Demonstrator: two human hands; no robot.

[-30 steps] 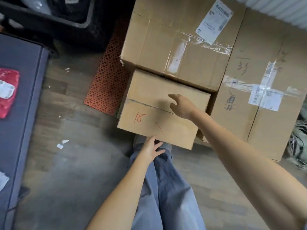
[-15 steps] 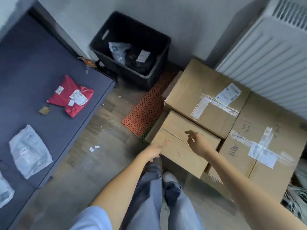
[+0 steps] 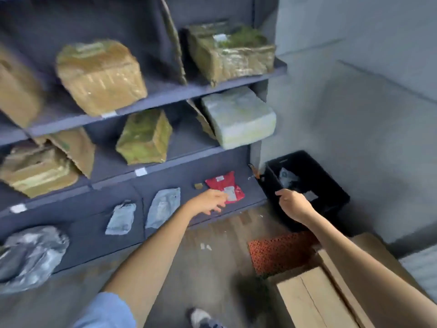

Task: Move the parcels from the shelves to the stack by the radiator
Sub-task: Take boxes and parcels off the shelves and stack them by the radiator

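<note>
Dark shelves (image 3: 165,95) fill the left and centre, blurred by motion. Brown taped parcels (image 3: 99,76) and a white parcel (image 3: 238,117) sit on the upper levels. On the lowest shelf lie grey bags (image 3: 163,207) and a red bag (image 3: 224,185). My left hand (image 3: 209,201) reaches out just over the red bag's near edge, fingers loose, holding nothing. My right hand (image 3: 293,204) hovers in front of a black crate (image 3: 331,185), fingers loosely curled and empty. The stacked cardboard boxes (image 3: 314,297) show at the bottom right.
The black crate holds a few bags and stands against the grey wall. An orange perforated mat (image 3: 279,252) lies on the wood floor between crate and boxes. My shoe (image 3: 201,318) is at the bottom edge. A large silver bag (image 3: 30,254) lies at the far left.
The view has swung up and left from the boxes by the radiator to the shelves. Both hands have left the small box marked in red and now reach toward the lowest shelf.
</note>
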